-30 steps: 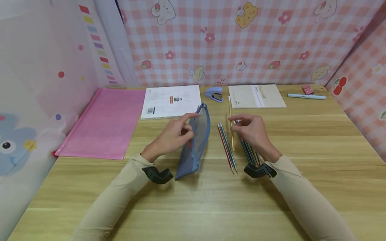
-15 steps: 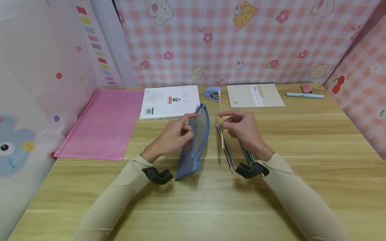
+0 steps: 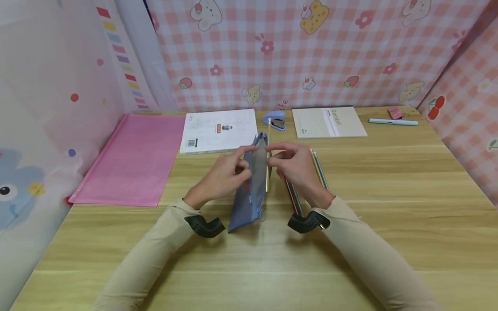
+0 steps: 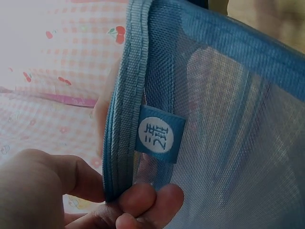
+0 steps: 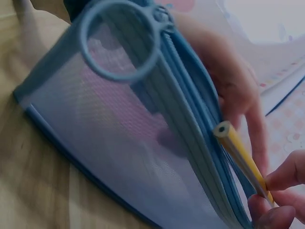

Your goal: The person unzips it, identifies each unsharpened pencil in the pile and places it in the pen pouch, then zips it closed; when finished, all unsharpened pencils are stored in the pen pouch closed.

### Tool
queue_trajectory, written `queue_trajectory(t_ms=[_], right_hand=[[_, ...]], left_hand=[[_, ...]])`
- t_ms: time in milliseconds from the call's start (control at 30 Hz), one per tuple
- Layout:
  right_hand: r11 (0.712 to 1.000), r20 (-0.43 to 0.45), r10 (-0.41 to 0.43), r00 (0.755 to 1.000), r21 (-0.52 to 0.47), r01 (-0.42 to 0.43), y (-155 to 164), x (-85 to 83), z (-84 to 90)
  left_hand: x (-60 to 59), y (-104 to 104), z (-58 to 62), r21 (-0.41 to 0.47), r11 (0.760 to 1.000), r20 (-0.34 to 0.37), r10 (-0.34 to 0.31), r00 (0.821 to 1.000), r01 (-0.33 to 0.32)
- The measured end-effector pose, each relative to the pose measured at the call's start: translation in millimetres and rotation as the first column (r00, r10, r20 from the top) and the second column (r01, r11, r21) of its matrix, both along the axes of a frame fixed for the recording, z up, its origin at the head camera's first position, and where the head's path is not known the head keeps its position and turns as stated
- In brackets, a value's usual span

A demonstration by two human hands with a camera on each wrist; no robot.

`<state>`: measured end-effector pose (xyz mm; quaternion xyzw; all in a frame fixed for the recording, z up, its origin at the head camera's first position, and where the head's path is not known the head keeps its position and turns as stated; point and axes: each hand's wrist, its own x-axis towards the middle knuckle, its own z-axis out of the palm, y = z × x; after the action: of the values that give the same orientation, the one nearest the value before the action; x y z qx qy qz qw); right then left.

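A blue mesh zip pencil pouch (image 3: 242, 209) stands on edge on the table, its zip parted along the top. My left hand (image 3: 221, 175) pinches the zipper edge near a small woven label (image 4: 157, 134). Between the thumb and fingers of my right hand (image 3: 297, 166) is a yellow pencil (image 5: 240, 157), its flat unsharpened end right at the pouch's opening. A round zipper-pull ring (image 5: 86, 45) hangs at the near end of the zip. Below my right hand lie red and dark pencils (image 3: 294, 199), partly covered; more pencils (image 3: 320, 169) show beside that wrist.
Along the back of the wooden table (image 3: 249, 276) are a pink folder (image 3: 132, 160), a white book (image 3: 221, 129), a purple stapler (image 3: 274, 117), a notepad (image 3: 328, 122), a light blue pen (image 3: 393, 122) and a pink clip (image 3: 395, 112). Patterned cloth walls surround it.
My right hand has lifted the yellow pencil off the table and carried it left, over the other pencils, to the pouch's opening. My left hand has kept its hold on the pouch.
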<state>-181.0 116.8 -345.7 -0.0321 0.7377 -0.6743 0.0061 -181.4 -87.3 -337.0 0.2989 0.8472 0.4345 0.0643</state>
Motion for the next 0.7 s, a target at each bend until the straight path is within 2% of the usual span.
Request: queue_trajectory(t_ms=[233,367,500,700], right_hand=[[1.000,0.012,0.014,1.000,0.021,-0.014,-7.5,5.3,0.3],[0.993,0.011,0.007,1.000,0.116,-0.009,-10.1,8.9,2.3],[0.972,0.002,0.020,1.000,0.234,-0.020,-13.6,15.1,4.6],[0.942,-0.031,0.031,0.999,0.336,-0.018,-16.5,22.3,6.7]], left_hand=[[0.1,2.2,-1.6,0.007,1.000,0.020,0.008,1.000,-0.009],[-0.8,2.2,-2.2,0.005,1.000,0.005,0.025,1.000,-0.025],[-1.3,2.0,-2.8,0.018,0.999,-0.005,0.043,0.999,-0.043],[-1.4,1.4,-3.8,0.035,0.998,-0.020,0.062,0.998,-0.061]])
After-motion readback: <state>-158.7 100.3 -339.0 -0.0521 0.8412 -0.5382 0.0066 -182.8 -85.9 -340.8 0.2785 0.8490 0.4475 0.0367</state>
